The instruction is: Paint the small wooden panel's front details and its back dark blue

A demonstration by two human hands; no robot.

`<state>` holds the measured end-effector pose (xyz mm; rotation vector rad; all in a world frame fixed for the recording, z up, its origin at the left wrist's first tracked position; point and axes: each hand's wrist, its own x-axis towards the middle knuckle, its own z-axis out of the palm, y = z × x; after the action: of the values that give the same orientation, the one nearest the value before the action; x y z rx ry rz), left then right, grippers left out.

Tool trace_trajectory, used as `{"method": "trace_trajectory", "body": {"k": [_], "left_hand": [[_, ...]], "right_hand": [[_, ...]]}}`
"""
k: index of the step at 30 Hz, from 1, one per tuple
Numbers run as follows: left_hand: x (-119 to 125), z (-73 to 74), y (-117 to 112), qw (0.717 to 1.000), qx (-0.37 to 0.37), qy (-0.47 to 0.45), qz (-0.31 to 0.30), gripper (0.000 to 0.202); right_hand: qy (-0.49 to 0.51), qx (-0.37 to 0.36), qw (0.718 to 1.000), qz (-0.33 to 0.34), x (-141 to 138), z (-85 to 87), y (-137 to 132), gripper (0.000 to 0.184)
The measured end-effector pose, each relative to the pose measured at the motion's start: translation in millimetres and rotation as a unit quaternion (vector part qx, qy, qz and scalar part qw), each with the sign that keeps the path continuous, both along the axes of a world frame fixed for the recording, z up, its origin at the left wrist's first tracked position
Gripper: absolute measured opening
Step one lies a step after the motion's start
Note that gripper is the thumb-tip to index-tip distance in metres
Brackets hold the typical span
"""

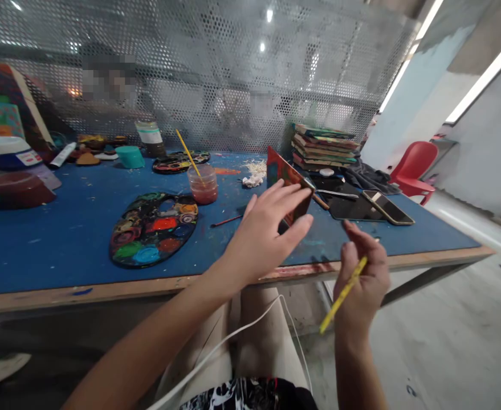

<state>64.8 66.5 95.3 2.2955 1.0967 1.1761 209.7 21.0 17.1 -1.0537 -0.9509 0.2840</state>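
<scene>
My left hand (pixel 267 233) is at a small painted panel (pixel 278 165), its fingers stretched along the near face and its thumb low by the right edge. The panel stands tilted on edge, red and dark, partly hidden by that hand. In my right hand (pixel 363 273), off the table's front edge, is a thin yellow-handled paintbrush (pixel 343 296); its bristle end cannot be made out. Left of my hands lies an oval palette (pixel 154 230) with red, green and blue paint. Behind it a cup of reddish water (pixel 203 185) holds another yellow-handled brush (pixel 188 152).
On the blue table (pixel 74 239) a dark thin brush (pixel 227 221) lies by my left hand. To the right are a black tablet (pixel 348 199), a phone (pixel 387 206) and stacked canvases (pixel 324 147). Paint tubs (pixel 6 154) stand at left. A white cable (pixel 233 333) crosses my lap.
</scene>
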Motion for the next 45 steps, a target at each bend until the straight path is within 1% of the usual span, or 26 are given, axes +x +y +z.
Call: {"method": "trace_trajectory", "body": {"k": [2,4,5,6,7,8,9,10,11,13,16,18,19,21,23,24,26,27,29,33,35,38,41,45], "left_hand": [[9.3,4.7,4.1,0.999,0.02,0.027,-0.002,0.043],[15.1,11.7,13.8,0.999,0.039,0.024,-0.006,0.039],[16.6,15.6,19.7,0.999,0.043,0.013,-0.017,0.036],[17.0,19.4,25.5,0.999,0.035,-0.006,-0.031,0.034],[16.2,22.8,30.9,0.999,0.019,-0.025,-0.04,0.032],[14.1,25.6,35.6,0.998,0.007,-0.038,-0.044,0.031],[10.6,27.8,39.8,0.998,-0.007,-0.049,-0.043,0.03],[5.6,29.2,43.7,0.997,-0.018,-0.059,-0.036,0.03],[-1.0,29.9,47.6,0.997,-0.029,-0.07,-0.025,0.03],[-19.0,28.6,55.7,0.993,-0.055,-0.109,0.011,0.031],[-53.8,19.3,64.4,0.975,-0.119,-0.175,0.074,0.038],[-76.1,7.6,60.8,0.958,-0.147,-0.215,0.119,0.04],[-85.3,0.3,54.8,0.951,-0.154,-0.23,0.14,0.04],[-97.8,-16.1,35.3,0.94,-0.154,-0.247,0.179,0.038],[-102.9,-32.1,11.0,0.934,-0.158,-0.239,0.211,0.035],[-103.4,-38.9,-0.4,0.932,-0.165,-0.221,0.236,0.034],[-103.0,-48.8,-17.4,0.933,-0.19,-0.19,0.241,0.036],[-103.1,-51.9,-22.3,0.933,-0.21,-0.176,0.233,0.038],[-105.4,-55.6,-25.6,0.925,-0.229,-0.186,0.239,0.039],[-114.7,-58.9,-20.6,0.89,-0.279,-0.257,0.251,0.039],[-117.4,-58.2,-18.0,0.88,-0.306,-0.259,0.254,0.041],[-116.2,-52.8,-14.7,0.875,-0.331,-0.248,0.25,0.045],[-112.8,-46.4,-10.7,0.872,-0.349,-0.249,0.236,0.047],[-113.8,-45.5,-6.5,0.881,-0.366,-0.225,0.199,0.042]], "right_hand": [[-0.021,0.061,0.995,-0.073,15.4,9.4,16.7,0.022],[-0.04,0.102,0.99,-0.093,34.6,18.9,44.5,0.024],[-0.046,0.09,0.991,-0.083,44.0,23.7,61.5,0.026],[-0.045,0.057,0.996,-0.047,52.2,28.5,79.4,0.028],[-0.034,0.023,0.999,0.007,58.7,33.4,97.4,0.029],[-0.006,-0.014,0.996,0.087,63.1,38.4,114.4,0.029],[0.027,-0.048,0.986,0.161,65.5,43.5,129.7,0.031],[0.052,-0.074,0.971,0.22,66.0,48.4,142.7,0.032],[0.078,-0.087,0.959,0.258,65.0,52.9,153.0,0.033],[0.111,-0.091,0.944,0.296,61.1,59.9,165.9,0.036],[0.123,-0.079,0.94,0.308,55.9,63.4,172.9,0.039],[0.117,-0.072,0.942,0.307,54.5,61.6,175.2,0.037],[0.114,-0.069,0.945,0.299,54.1,59.9,176.4,0.036],[0.106,-0.068,0.952,0.279,53.8,56.4,179.1,0.033],[0.106,-0.086,0.954,0.266,54.2,53.6,181.8,0.03],[0.107,-0.101,0.954,0.263,55.2,52.8,183.0,0.029],[0.103,-0.134,0.95,0.262,59.6,53.1,185.6,0.028],[0.098,-0.152,0.948,0.262,63.0,54.1,187.1,0.028],[0.079,-0.19,0.943,0.263,71.9,57.6,190.6,0.027],[0.022,-0.284,0.919,0.273,90.3,68.0,196.9,0.026],[-0.002,-0.314,0.91,0.272,96.0,73.2,198.1,0.028],[-0.019,-0.334,0.904,0.266,98.4,79.8,197.0,0.032],[-0.025,-0.338,0.904,0.26,96.1,83.7,193.3,0.033],[-0.055,-0.355,0.899,0.249,92.8,85.8,188.3,0.036]]}}
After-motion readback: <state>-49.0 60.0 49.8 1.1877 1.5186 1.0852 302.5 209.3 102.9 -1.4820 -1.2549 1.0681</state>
